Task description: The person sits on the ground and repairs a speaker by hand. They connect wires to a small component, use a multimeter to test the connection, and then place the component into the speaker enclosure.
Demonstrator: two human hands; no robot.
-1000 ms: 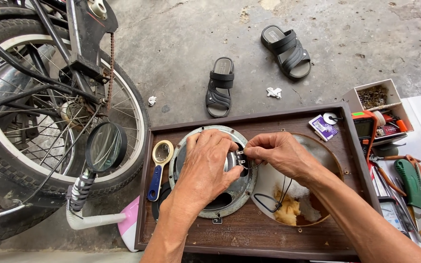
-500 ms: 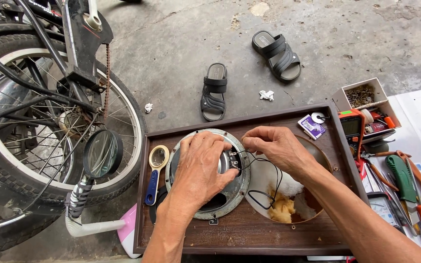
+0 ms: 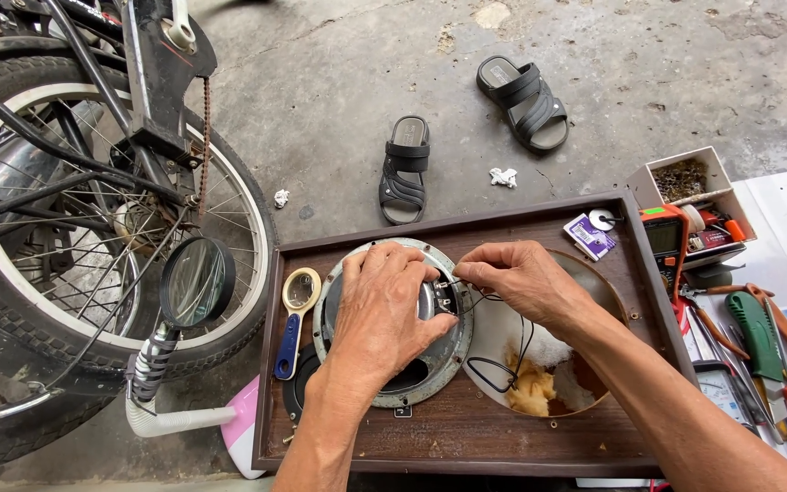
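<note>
A bicycle wheel (image 3: 93,255) stands at far left, a magnifying glass (image 3: 195,284) on a flexible neck beside it. On the brown wooden panel (image 3: 466,437) a round grey metal speaker (image 3: 393,383) lies back-up, its rim scuffed and ringed with screw holes. The left hand (image 3: 380,314) lies spread over it, palm down. The right hand (image 3: 516,278) pinches thin black wires (image 3: 512,351) at the speaker's terminals. Hand tools (image 3: 762,355) lie at right.
</note>
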